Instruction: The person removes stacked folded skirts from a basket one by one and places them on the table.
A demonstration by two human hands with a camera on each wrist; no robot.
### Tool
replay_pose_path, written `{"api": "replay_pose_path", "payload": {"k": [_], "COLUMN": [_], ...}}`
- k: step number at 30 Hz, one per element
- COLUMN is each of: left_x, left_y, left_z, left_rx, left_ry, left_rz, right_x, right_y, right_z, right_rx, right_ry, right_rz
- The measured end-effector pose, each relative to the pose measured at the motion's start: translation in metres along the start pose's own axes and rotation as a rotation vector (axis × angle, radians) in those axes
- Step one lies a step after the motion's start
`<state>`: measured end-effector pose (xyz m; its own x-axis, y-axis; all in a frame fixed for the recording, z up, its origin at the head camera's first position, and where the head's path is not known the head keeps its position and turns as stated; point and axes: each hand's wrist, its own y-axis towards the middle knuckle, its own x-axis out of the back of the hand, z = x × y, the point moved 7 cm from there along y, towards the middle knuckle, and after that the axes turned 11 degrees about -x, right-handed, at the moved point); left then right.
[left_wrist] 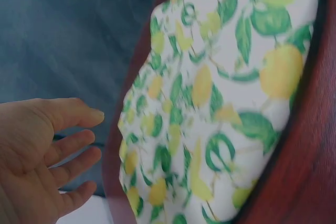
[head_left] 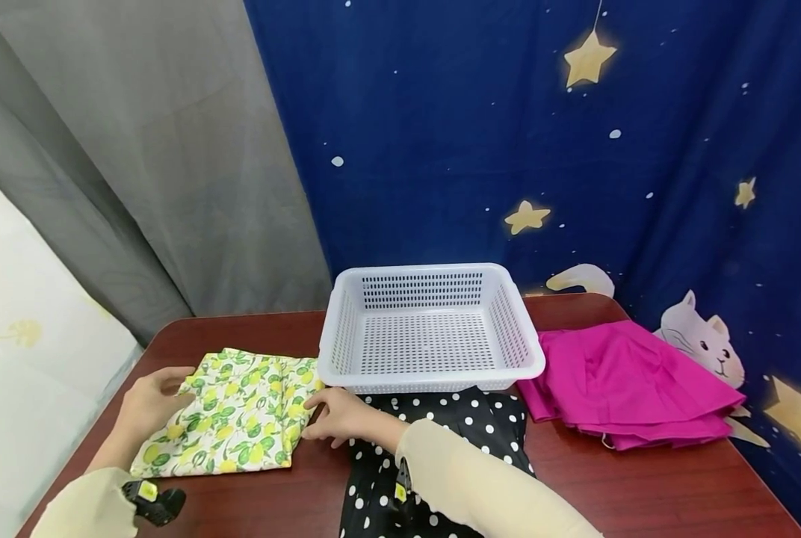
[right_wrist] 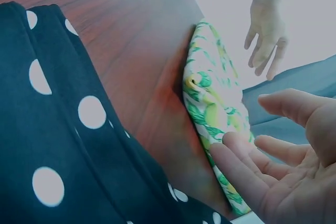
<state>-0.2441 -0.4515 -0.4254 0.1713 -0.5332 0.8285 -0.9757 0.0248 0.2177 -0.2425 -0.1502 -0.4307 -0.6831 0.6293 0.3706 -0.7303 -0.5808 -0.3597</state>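
A folded white cloth printed with lemons and green leaves [head_left: 235,418] lies flat on the left part of the table. At its left edge is my left hand [head_left: 150,403]; in the left wrist view the fingers are loosely bent, apart from the cloth, with nothing between them. My right hand [head_left: 340,417] is at the cloth's right edge. In the right wrist view its fingers [right_wrist: 241,174] overlap the lemon cloth's edge, thumb held away; whether they touch it I cannot tell. Under my right forearm lies a black cloth with white dots [head_left: 373,493], partly hidden by the sleeve.
A white perforated plastic basket [head_left: 434,379] stands at the table's back middle, just behind the dotted cloth. To its right a magenta cloth [head_left: 629,381] is spread loosely, reaching the right table edge. Grey and blue star-printed curtains hang behind the dark red wooden table [head_left: 616,493].
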Motion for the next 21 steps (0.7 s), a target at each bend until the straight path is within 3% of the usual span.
{"api": "replay_pose_path", "payload": {"k": [1, 7, 8, 21], "left_x": [-0.003, 0.001, 0.004, -0.001], "left_y": [0.003, 0.005, 0.004, 0.018], "left_z": [0.003, -0.046, -0.062, -0.133], "left_rx": [-0.024, -0.08, -0.072, -0.219], "left_ry": [0.002, -0.035, -0.055, -0.136], "left_rz": [-0.011, -0.02, -0.003, 0.032], "right_x": [0.002, 0.016, 0.018, 0.048], "right_y": [-0.002, -0.014, -0.017, -0.044], "right_z": [0.001, 0.004, 0.004, 0.002], "right_rx": [0.009, 0.02, 0.022, 0.032], "right_ry": [-0.004, -0.003, -0.004, -0.019], "right_rz": [0.0, 0.013, 0.017, 0.02]}}
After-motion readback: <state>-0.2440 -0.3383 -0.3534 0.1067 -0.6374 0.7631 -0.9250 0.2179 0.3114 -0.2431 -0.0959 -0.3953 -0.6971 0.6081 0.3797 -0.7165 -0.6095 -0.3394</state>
